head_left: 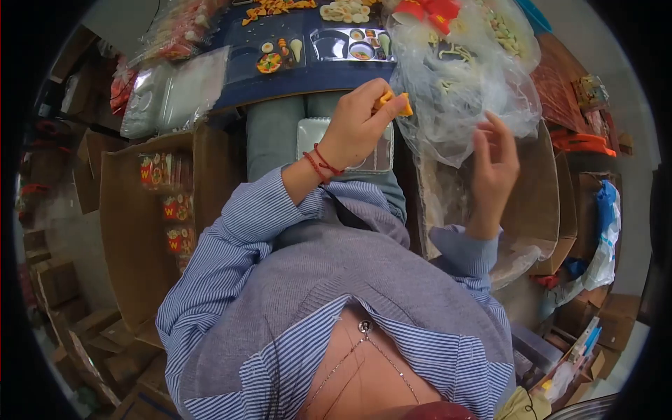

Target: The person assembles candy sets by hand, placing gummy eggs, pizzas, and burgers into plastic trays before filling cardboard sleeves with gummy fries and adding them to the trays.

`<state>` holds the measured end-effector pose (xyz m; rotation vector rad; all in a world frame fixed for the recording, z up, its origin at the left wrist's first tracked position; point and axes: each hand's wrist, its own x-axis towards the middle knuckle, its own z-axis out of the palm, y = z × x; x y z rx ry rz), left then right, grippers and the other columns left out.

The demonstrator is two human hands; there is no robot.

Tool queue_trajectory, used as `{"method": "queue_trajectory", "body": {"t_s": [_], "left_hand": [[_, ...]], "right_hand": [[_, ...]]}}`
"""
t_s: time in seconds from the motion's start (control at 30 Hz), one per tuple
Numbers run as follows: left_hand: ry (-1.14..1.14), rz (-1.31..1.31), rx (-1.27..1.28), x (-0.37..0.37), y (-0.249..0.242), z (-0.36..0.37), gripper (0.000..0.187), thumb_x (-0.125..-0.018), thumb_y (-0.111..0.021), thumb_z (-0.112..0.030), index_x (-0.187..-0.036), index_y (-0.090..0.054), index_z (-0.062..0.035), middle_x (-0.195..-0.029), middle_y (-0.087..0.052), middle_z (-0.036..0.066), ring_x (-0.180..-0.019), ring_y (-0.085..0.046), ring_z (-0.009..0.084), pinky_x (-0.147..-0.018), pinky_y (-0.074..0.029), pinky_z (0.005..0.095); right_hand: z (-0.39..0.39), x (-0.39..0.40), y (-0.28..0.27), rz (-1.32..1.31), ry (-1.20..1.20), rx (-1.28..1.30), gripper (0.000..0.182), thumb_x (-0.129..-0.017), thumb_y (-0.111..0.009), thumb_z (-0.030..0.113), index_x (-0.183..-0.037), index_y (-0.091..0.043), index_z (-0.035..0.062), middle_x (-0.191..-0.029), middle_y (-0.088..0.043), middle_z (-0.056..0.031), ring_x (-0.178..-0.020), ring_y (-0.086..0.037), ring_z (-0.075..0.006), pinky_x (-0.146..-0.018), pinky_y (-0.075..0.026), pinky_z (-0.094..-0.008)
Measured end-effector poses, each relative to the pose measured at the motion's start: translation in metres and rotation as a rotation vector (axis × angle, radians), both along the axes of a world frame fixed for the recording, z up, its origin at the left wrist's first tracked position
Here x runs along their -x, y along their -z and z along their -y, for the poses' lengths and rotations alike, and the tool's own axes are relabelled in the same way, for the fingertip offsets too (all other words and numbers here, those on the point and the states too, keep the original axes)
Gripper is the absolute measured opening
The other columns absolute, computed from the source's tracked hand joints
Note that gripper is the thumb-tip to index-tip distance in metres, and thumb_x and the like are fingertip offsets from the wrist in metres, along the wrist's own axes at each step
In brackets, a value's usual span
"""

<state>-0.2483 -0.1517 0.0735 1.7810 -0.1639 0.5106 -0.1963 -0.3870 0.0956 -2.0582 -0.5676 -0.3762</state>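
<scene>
My left hand is closed in a pinch around a small orange-yellow toy piece, held above my lap. Its shape is partly covered by my fingers. Just below that hand, a silver compartment tray rests on my thighs, partly hidden by my wrist. My right hand is raised at the right, slightly blurred, with fingers apart and nothing visible in them. Close to its fingertips is a large clear plastic bag with pale pieces inside.
On the blue table stand compartment trays with toy food, a pile of orange pieces and pale pieces. Stacked clear packaging lies at left. Cardboard boxes flank me; the left box holds printed packs.
</scene>
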Motion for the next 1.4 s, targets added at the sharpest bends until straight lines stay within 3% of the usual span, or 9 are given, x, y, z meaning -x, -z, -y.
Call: {"method": "queue_trajectory", "body": {"t_s": [0.1, 0.3, 0.4, 0.43, 0.63, 0.7, 0.8, 1.23, 1.4], "left_hand": [[0.048, -0.134, 0.171, -0.012, 0.014, -0.002, 0.031, -0.099, -0.05, -0.029, -0.083, -0.056, -0.0021, -0.066, -0.046, 0.003, -0.059, -0.043, 0.01, -0.055, -0.037, 0.0252], [0.11, -0.363, 0.851, -0.043, 0.054, -0.067, 0.037, -0.103, -0.037, -0.035, -0.081, -0.05, -0.0085, -0.067, -0.042, -0.002, -0.053, -0.036, 0.007, -0.049, -0.028, 0.0208], [-0.043, -0.383, 0.52, -0.068, 0.08, -0.107, 0.028, -0.1, -0.042, -0.024, -0.078, -0.045, -0.0068, -0.064, -0.04, 0.001, -0.053, -0.038, 0.0136, -0.052, -0.033, 0.0242], [-0.233, -0.289, 0.1, -0.077, 0.076, -0.11, 0.02, -0.092, -0.051, -0.02, -0.08, -0.047, -0.0056, -0.066, -0.046, 0.007, -0.059, -0.047, 0.023, -0.056, -0.039, 0.0307], [-0.244, -0.039, -0.835, -0.156, 0.105, -0.12, 0.023, -0.08, -0.063, -0.023, -0.09, -0.051, -0.0055, -0.085, -0.056, 0.01, -0.087, -0.057, 0.0289, -0.071, -0.044, 0.0395], [-0.22, -0.074, -0.847, -0.168, 0.114, -0.118, 0.025, -0.08, -0.064, -0.024, -0.09, -0.051, -0.0056, -0.086, -0.056, 0.009, -0.088, -0.056, 0.0281, -0.073, -0.044, 0.0393], [-0.179, -0.129, -0.84, -0.173, 0.122, -0.117, 0.029, -0.08, -0.066, -0.026, -0.091, -0.05, -0.0045, -0.088, -0.055, 0.009, -0.087, -0.056, 0.0277, -0.074, -0.044, 0.0389], [-0.148, -0.188, -0.787, -0.172, 0.12, -0.122, 0.032, -0.08, -0.066, -0.027, -0.094, -0.049, -0.0031, -0.089, -0.055, 0.011, -0.085, -0.056, 0.0285, -0.071, -0.045, 0.0384], [-0.15, -0.178, -0.782, -0.172, 0.121, -0.122, 0.032, -0.08, -0.066, -0.027, -0.093, -0.049, -0.0031, -0.089, -0.055, 0.011, -0.085, -0.056, 0.0289, -0.072, -0.046, 0.0386]], "right_hand": [[-0.088, -0.004, 0.016, -0.414, -0.478, -0.475, 0.023, -0.089, -0.065, 0.007, -0.11, -0.062, -0.0003, -0.097, -0.065, -0.006, -0.076, -0.059, -0.0095, -0.067, -0.048, -0.0237], [-0.133, -0.076, 0.051, -0.789, -0.577, -0.567, 0.018, -0.089, -0.063, 0.007, -0.105, -0.063, -0.0021, -0.089, -0.067, -0.0049, -0.072, -0.06, -0.0095, -0.067, -0.047, -0.0216], [-0.14, -0.125, 0.064, -0.769, -0.512, -0.406, 0.019, -0.089, -0.064, 0.008, -0.104, -0.064, -0.0026, -0.088, -0.068, -0.0052, -0.071, -0.061, -0.0101, -0.066, -0.048, -0.022], [-0.141, -0.144, 0.065, -0.672, -0.459, -0.297, 0.018, -0.089, -0.064, 0.008, -0.102, -0.065, -0.0034, -0.088, -0.068, -0.006, -0.071, -0.061, -0.0108, -0.067, -0.048, -0.023], [-0.184, -0.223, 0.103, -0.361, -0.312, 0.244, 0.01, -0.082, -0.069, 0.014, -0.09, -0.072, 0.0073, -0.078, -0.068, -0.0069, -0.068, -0.064, -0.0178, -0.061, -0.048, -0.0294], [-0.188, -0.235, 0.111, 0.112, -0.391, 0.602, 0.012, -0.077, -0.071, 0.014, -0.088, -0.073, 0.0111, -0.075, -0.062, -0.007, -0.072, -0.06, -0.0251, -0.064, -0.047, -0.0362], [-0.187, -0.236, 0.118, 0.225, -0.404, 0.548, 0.012, -0.074, -0.072, 0.015, -0.085, -0.073, 0.0115, -0.074, -0.057, -0.0062, -0.076, -0.056, -0.0277, -0.067, -0.044, -0.0399], [-0.189, -0.238, 0.112, 0.216, -0.482, 0.52, 0.01, -0.076, -0.072, 0.016, -0.085, -0.072, 0.0119, -0.076, -0.057, -0.0057, -0.078, -0.055, -0.0274, -0.069, -0.043, -0.0405], [-0.195, -0.248, 0.097, -0.193, -0.592, 0.394, 0.011, -0.079, -0.065, 0.003, -0.09, -0.064, 0.0018, -0.09, -0.058, -0.0106, -0.084, -0.058, -0.0295, -0.074, -0.047, -0.0379]]}}
